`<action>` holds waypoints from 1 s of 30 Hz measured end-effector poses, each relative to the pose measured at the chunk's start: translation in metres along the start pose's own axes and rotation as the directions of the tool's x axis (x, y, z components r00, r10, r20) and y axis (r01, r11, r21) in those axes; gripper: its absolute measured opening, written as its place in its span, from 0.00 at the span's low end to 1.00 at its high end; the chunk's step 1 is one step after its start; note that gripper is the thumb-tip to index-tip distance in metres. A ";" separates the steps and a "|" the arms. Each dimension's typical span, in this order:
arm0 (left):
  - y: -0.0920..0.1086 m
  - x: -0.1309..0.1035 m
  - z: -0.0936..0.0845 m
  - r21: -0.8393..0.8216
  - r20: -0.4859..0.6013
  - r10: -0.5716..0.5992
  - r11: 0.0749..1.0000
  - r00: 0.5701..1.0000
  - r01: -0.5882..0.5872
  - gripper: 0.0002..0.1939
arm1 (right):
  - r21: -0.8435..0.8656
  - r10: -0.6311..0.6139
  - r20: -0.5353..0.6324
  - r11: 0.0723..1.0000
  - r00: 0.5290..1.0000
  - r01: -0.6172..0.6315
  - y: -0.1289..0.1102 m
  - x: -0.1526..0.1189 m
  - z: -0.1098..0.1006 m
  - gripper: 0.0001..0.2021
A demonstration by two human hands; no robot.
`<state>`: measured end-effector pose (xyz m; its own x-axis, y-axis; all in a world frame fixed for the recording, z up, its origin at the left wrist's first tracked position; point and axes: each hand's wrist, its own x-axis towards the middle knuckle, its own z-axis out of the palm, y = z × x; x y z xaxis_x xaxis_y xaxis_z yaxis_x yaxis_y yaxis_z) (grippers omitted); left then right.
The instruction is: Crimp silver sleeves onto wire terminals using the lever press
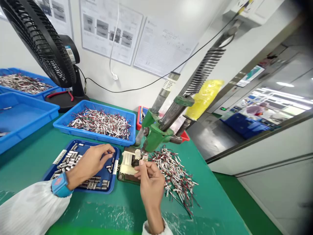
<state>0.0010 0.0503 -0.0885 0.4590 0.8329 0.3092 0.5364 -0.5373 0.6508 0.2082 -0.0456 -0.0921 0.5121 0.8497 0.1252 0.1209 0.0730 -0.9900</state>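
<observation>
Small tray (73,182): blue plastic, smooth, slight sheen; holds bright metal sleeves (70,158), polished and reflective. Larger tray (127,119): same glossy blue plastic, filled with shiny metal terminals on red and black insulated wire (100,122). Loose pile (176,173) of like pieces lies on the table (110,209), a green mat, smooth with a dull gloss and pale scuffs. Hand press (156,133): green painted metal, worn; lever handle wrapped in yellow plastic film (202,98). Fixture block (127,163): cream plastic, matt. Sleeve (29,209): white cloth. Wristband (60,186): blue, smooth
</observation>
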 end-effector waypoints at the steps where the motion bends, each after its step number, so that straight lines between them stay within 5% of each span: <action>1: 0.002 -0.001 -0.001 -0.065 -0.021 -0.010 0.998 1.000 0.009 0.08 | 0.031 0.036 0.015 0.999 0.999 -0.036 0.000 0.002 0.002 0.28; 7: 0.023 -0.002 -0.001 -0.322 -0.119 -0.084 0.946 0.989 0.041 0.10 | 0.119 0.201 0.120 0.969 0.972 -0.216 0.003 0.008 -0.001 0.30; 12: 0.036 0.005 0.007 -0.467 -0.101 -0.137 0.881 0.985 0.075 0.11 | 0.141 0.268 0.207 0.944 0.941 -0.299 0.002 0.011 -0.007 0.29; 30: 0.070 0.031 0.032 -0.508 -0.108 -0.101 0.861 0.989 0.032 0.12 | 0.060 0.220 0.271 0.968 0.937 -0.245 0.013 0.016 -0.009 0.29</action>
<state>0.0752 0.0342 -0.0560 0.3231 0.8924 0.3150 0.1164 -0.3678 0.9226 0.2260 -0.0359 -0.1025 0.2765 0.9537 -0.1185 -0.0593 -0.1062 -0.9926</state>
